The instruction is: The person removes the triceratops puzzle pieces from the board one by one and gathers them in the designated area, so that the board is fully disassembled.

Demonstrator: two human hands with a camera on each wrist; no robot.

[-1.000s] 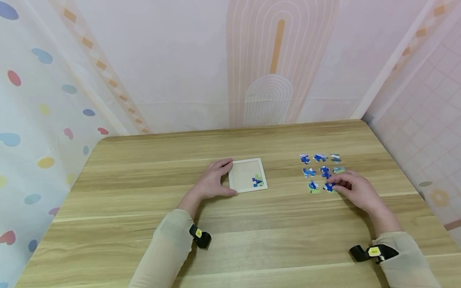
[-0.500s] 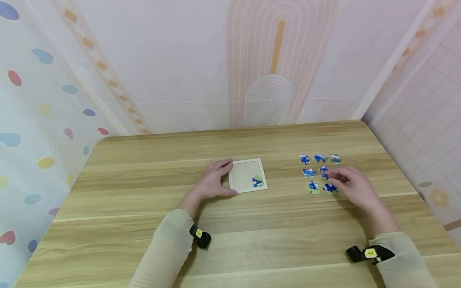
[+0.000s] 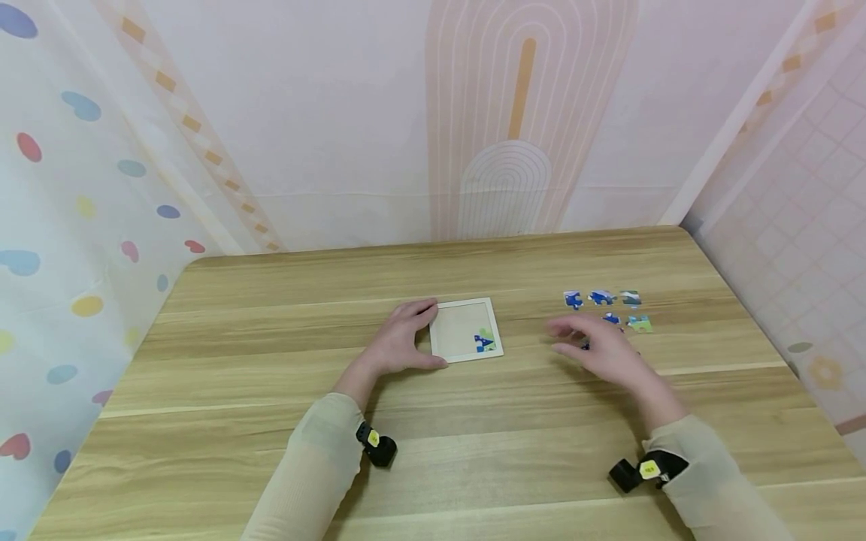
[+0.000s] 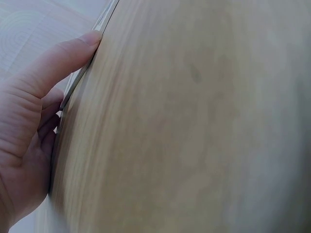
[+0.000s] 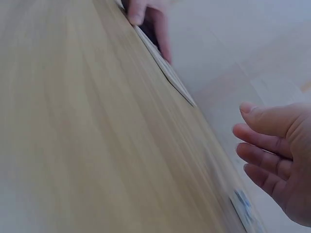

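Under both my hands the table (image 3: 271,466) looks like light wood or wood-grain laminate, smooth, with a soft matt sheen and long streaks of grain. Against my left hand (image 3: 399,342) sits the puzzle tray (image 3: 460,328), pale board that looks like thin wood or card, matt, with a plain raised rim. The one piece (image 3: 484,340) seated in it has a printed face, slightly glossy. Just beyond my right hand (image 3: 598,349) the loose puzzle pieces (image 3: 601,298) show the same printed card look. My sleeves (image 3: 318,451) are beige knit cloth, soft and matt. The wrist cameras (image 3: 379,447) look like black plastic. The wall behind (image 3: 338,113) reads as printed matt sheet.
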